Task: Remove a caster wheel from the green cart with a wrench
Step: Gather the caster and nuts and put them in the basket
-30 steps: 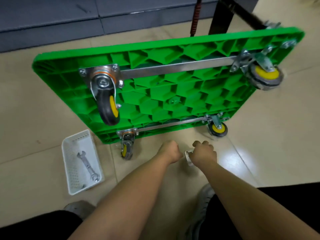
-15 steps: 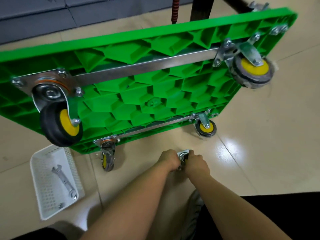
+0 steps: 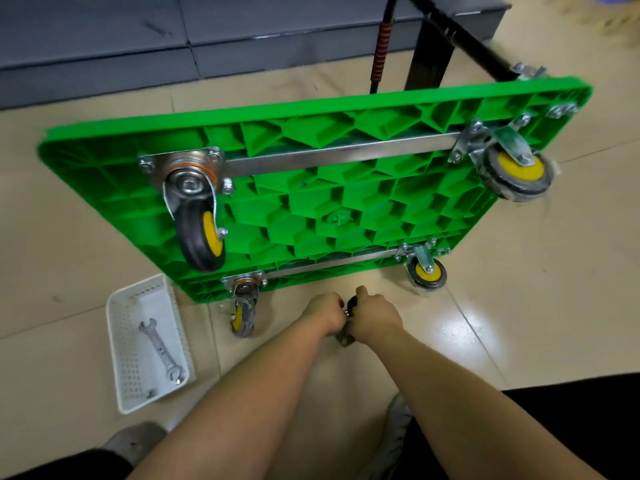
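The green cart (image 3: pixel 311 209) stands tipped on its long edge, ribbed underside facing me. Casters with yellow hubs sit at its corners: upper left (image 3: pixel 199 233), upper right (image 3: pixel 516 171), lower left (image 3: pixel 242 313) and lower right (image 3: pixel 426 271). A silver wrench (image 3: pixel 160 348) lies in a white basket (image 3: pixel 121 341) on the floor at the left. In front of the cart's lower edge, my left hand (image 3: pixel 323 311) and my right hand (image 3: pixel 375 315) meet, both curled round a small black and metal part (image 3: pixel 347 337), mostly hidden by my fingers.
The cart's black folded handle (image 3: pixel 464 39) and a red-wrapped rod (image 3: pixel 379 53) lean behind it, before a grey step (image 3: pixel 173 46). My shoes (image 3: pixel 138 441) rest on the beige tiled floor (image 3: pixel 519 341) near the bottom edge, beside the basket.
My hands have closed together round the small part, which shows less than before. The view has swung back, so the cart sits further right and lower in frame.
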